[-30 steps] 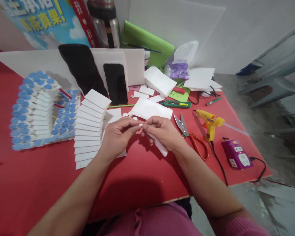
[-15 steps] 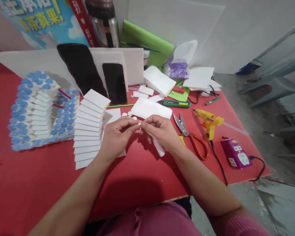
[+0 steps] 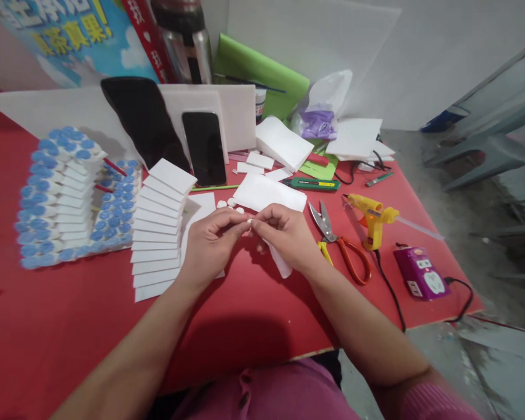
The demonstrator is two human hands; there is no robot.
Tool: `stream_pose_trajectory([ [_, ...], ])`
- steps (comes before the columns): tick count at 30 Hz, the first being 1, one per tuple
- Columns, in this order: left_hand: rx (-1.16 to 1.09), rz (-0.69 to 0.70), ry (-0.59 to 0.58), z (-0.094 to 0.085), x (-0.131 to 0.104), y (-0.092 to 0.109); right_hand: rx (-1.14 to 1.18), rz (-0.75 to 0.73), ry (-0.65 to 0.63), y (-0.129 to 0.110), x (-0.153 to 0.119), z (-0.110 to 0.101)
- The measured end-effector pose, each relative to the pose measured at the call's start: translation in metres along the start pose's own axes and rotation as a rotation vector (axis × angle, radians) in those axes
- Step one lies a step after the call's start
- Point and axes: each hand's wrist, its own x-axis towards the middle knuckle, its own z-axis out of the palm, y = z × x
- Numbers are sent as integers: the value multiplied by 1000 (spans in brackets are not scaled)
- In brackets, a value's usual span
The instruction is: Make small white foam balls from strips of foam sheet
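Observation:
Both hands meet over the middle of the red table. My left hand (image 3: 212,242) is closed, thumb and forefinger pinching a small white roll at its tip. Against the same spot press the fingertips of my right hand (image 3: 286,233), also closed, with a white paper strip (image 3: 280,262) hanging down below its palm. The strip appears to run into the rolled end; the fingers partly hide the join. Several small white rolls (image 3: 231,202) lie just beyond my left fingers. A stack of white paper (image 3: 269,192) lies behind my hands.
At left are a fanned stair of white boards (image 3: 157,245) and a model of blue-and-white rolls (image 3: 48,204). Scissors with orange handles (image 3: 352,259), a yellow glue gun (image 3: 371,216) and a purple power socket (image 3: 420,274) lie right. Two phones, one a black phone (image 3: 205,149), lean behind.
The hanging paper strip has shifted slightly and shows a little less below my right hand. The fingers have moved only a little at the pinched roll.

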Motion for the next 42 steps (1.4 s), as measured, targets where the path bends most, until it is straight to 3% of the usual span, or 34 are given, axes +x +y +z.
stream_pose_trajectory([
  [3, -2, -22, 38, 0, 0, -1, -65, -19, -22, 4, 1, -1],
  [8, -32, -44, 56, -1, -1, -1, -242, -273, 50, 7, 0, -2],
  [11, -38, -34, 51, -4, -1, 0, -325, -381, -2, 5, -2, -5],
  [18, -93, -133, 13, -8, 0, -1, -265, -270, -93, -1, -2, -11],
  [27, -72, -90, -10, -8, 1, 4, -185, -231, -62, -3, -4, -9],
  [30, 43, 14, 41, -4, -2, 7, -220, -250, -5, -2, -5, -4],
  [35, 424, 348, 136, 5, -12, 3, -161, -203, 65, 7, -7, 5],
  [37, 489, 418, 147, 7, -14, 0, -155, -199, 77, 9, -7, 6],
  [39, 454, 420, 134, 7, -13, -1, -163, -213, 85, 9, -7, 4],
  [42, 258, 290, 61, 3, -7, 2, -249, -266, 48, 4, -6, -2],
])
